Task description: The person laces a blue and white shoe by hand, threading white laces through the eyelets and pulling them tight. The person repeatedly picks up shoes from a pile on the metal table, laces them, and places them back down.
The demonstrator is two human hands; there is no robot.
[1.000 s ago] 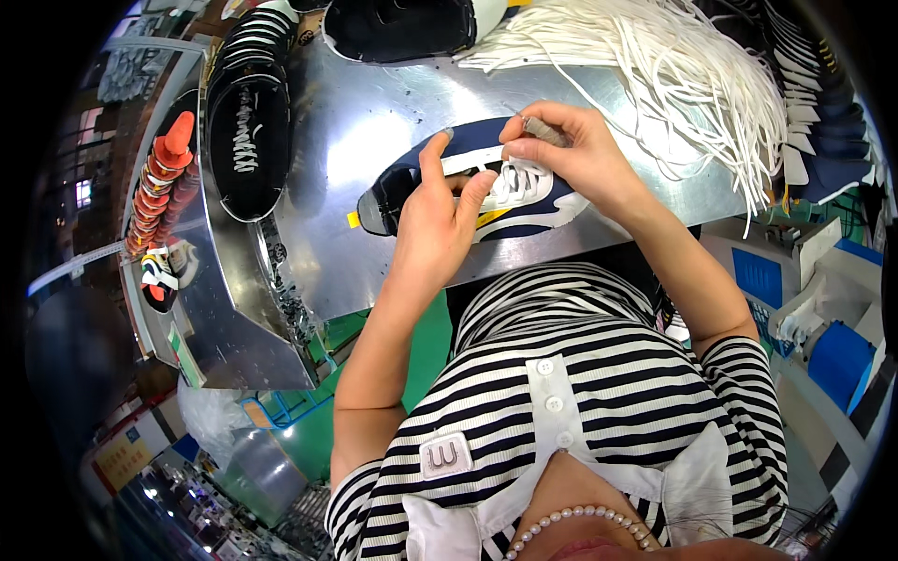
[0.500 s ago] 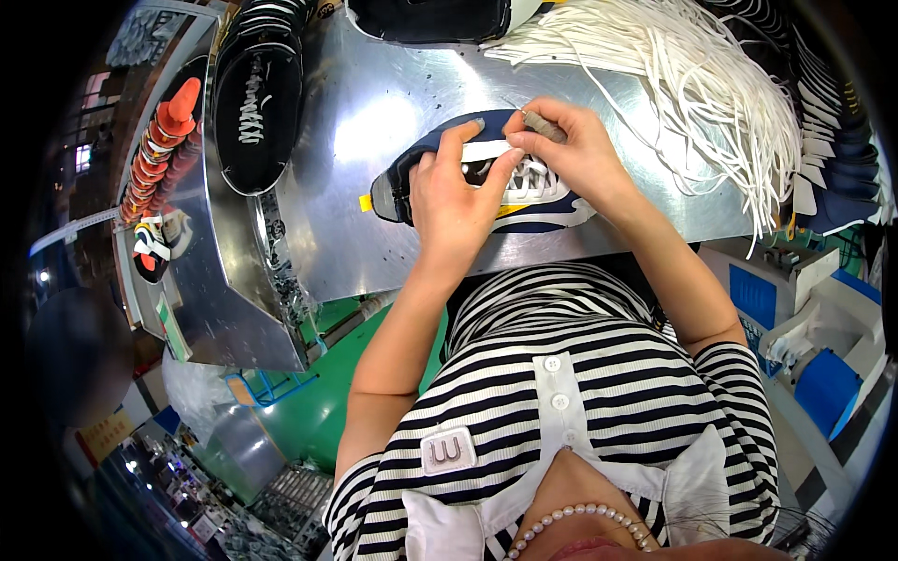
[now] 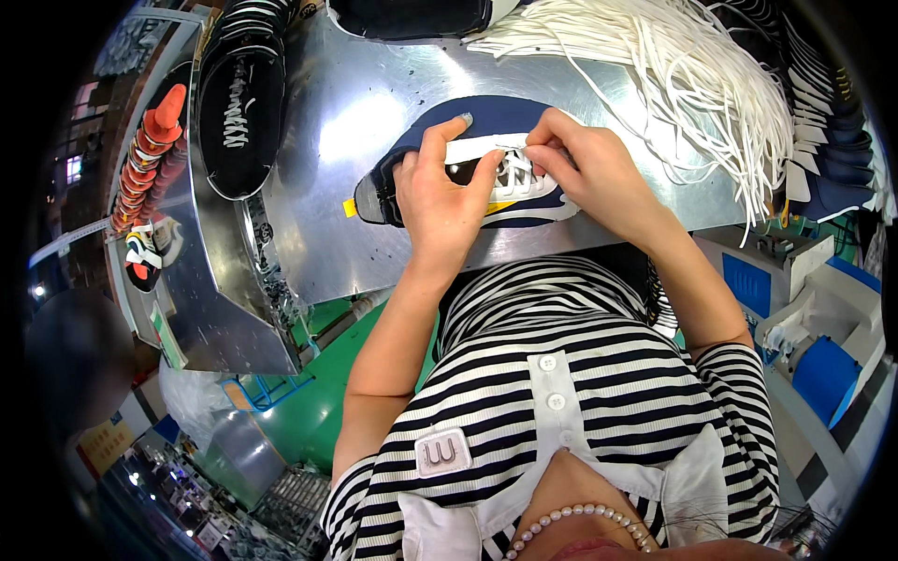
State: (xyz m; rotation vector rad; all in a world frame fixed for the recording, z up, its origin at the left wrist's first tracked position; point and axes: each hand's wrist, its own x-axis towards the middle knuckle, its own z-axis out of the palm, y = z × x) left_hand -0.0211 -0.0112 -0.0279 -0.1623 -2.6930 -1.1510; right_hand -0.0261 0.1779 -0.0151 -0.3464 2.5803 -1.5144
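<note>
A navy shoe upper (image 3: 500,110) with a grey heel, a yellow heel tab and white eyelet strips lies on the metal table, heel to the left. My left hand (image 3: 438,192) grips it, with the thumb at the throat opening and the forefinger on the far side. White shoelace (image 3: 513,176) crosses the eyelets toward the toe end. My right hand (image 3: 582,168) is closed, its fingertips pinching the lace at the far eyelet row. Its curled fingers hide whatever else may be inside.
Loose white laces (image 3: 655,79) are heaped at the far right of the metal table (image 3: 346,224). Stacked navy uppers (image 3: 828,187) stand beyond them. Black laced uppers (image 3: 241,122) line the left side, by a rack of orange pieces (image 3: 150,154). Another dark upper (image 3: 402,19) lies at the far edge.
My right hand has come down toward me to the eyelets, fingers more curled. The small wrapped-handle tool that showed in it is out of sight. My left hand keeps its grip.
</note>
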